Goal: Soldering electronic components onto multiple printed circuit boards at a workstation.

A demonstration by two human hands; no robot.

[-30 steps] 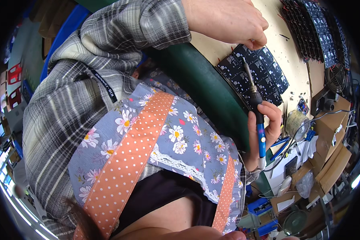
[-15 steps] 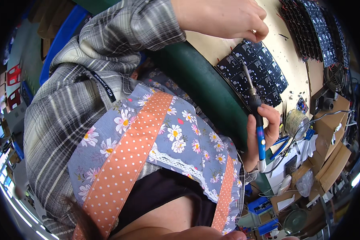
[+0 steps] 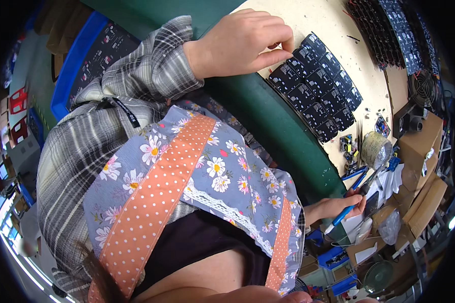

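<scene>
A panel of black circuit boards (image 3: 316, 88) with small pale printed marks lies on the cream work surface. My left hand (image 3: 242, 44) is beside the panel's left corner, thumb and forefinger pinched together. Whatever might be between those fingertips is too small to make out. Off the panel's lower right, past the bench's near edge, my right hand (image 3: 336, 207) is wrapped round the blue handle of a soldering iron (image 3: 343, 214). The iron's tip end points up and right, toward a roll-shaped object (image 3: 375, 150) with a pale wrapping.
Dark board panels with red wires (image 3: 376, 35) stand stacked at the far right. Small components (image 3: 348, 146) lie near the roll. A green padded edge (image 3: 268, 121) runs along the bench front. Cardboard boxes (image 3: 424, 146) stand at right; a blue bin (image 3: 68, 86) with boards is at left.
My left hand has moved left from over the panel to its corner. My right hand has carried the soldering iron away from the panel, down and to the right.
</scene>
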